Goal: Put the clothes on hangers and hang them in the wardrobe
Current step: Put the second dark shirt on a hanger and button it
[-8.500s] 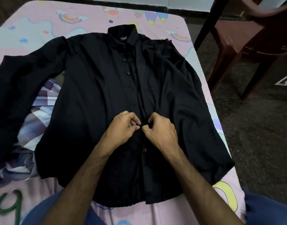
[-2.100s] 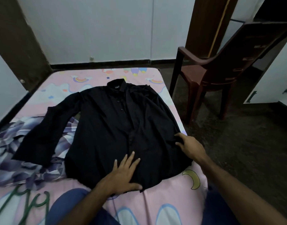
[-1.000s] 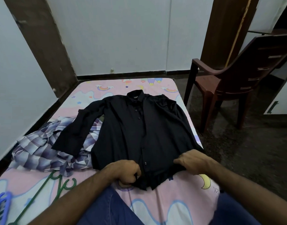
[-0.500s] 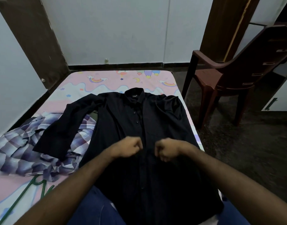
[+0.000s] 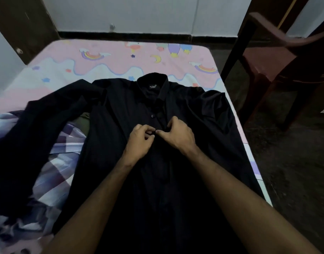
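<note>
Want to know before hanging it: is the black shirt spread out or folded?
Spread: the black shirt lies flat on the bed, front up, collar away.

A pink-sheeted bed (image 5: pixel 120 57) carries a black shirt (image 5: pixel 203 125) and plaid cloth (image 5: pixel 54 173).

Both hands moved up black shirt (image 5: pixel 185 162) front since half second ago: left hand (image 5: pixel 139 142) and right hand (image 5: pixel 177 134) were fists apart at mid-chest, ended up fingertips meeting on placket just below second button. A second back they gripped hem; shirt got dragged toward person, bottom now over lap. Camera dipped closer, so hangers at lower left dropped out of view, chair (image 5: pixel 278 57) slid mostly off right edge.
</note>
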A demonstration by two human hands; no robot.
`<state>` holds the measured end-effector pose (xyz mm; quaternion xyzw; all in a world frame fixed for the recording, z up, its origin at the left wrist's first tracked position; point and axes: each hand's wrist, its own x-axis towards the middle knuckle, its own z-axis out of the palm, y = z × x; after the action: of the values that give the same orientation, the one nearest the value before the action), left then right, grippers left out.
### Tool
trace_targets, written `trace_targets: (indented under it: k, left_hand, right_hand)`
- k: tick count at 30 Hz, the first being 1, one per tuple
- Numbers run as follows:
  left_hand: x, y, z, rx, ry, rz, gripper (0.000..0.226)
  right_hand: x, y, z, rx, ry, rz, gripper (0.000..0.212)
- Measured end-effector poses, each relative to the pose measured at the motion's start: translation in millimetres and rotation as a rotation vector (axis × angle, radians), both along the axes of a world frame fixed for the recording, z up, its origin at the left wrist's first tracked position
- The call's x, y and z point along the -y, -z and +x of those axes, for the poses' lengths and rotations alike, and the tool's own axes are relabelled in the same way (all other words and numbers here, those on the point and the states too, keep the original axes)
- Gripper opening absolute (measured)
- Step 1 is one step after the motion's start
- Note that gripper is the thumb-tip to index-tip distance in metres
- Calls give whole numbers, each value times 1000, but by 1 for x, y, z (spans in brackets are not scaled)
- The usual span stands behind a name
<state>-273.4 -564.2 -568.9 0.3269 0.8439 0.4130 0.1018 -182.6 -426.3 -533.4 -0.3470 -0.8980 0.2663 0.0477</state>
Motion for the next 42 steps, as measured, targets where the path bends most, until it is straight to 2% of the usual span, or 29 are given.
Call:
trace_targets:
  k: [3, 7, 10, 13, 15, 17, 19, 23, 26, 30, 35, 39, 42]
  left_hand:
    - [5, 14, 4, -57, -31, 81, 11]
    - [-5, 16, 0, -84, -45, 69, 8]
    - [-10, 13, -1, -102, -49, 24, 15]
    - [-13, 11, 0, -74, -65, -23, 13]
    - [-15, 10, -3, 7, -90, -3, 12]
    - [-15, 6, -6, 95, -110, 38, 11]
    - [-14, 3, -7, 159, -111, 82, 9]
    - [-11, -2, -9, 334, -116, 156, 8]
    - [-11, -1, -12, 463, -109, 239, 7]
    - [-12, -3, -9, 612, -80, 311, 6]
    - [-12, -4, -10, 696, -63, 367, 10]
    - [-12, -3, -11, 723, -60, 400, 10]
    - [-11, -3, -10, 757, -66, 430, 11]
  right_hand:
    - [-1, 7, -6, 7, -39, 93, 40]
    - [-12, 14, -5, -93, 54, -2, 14]
    - [-14, 15, -2, -315, 154, -204, 12]
    - [-10, 9, 1, -598, 128, -191, 5]
    - [-8, 8, 0, -695, 139, -305, 9]
    - [-7, 15, -3, -633, 169, -472, 8]
    - [-7, 25, -1, -517, 163, -555, 4]
    - [-17, 18, 11, -456, -14, -811, 24]
    - [-23, 10, 17, -397, -92, -937, 10]
    - [-21, 14, 15, -428, 14, -968, 8]
    - [-19, 10, 9, -506, 71, -1026, 12]
    - [-13, 10, 0, -541, 125, -980, 5]
    - [-5, 19, -4, -535, 142, -877, 11]
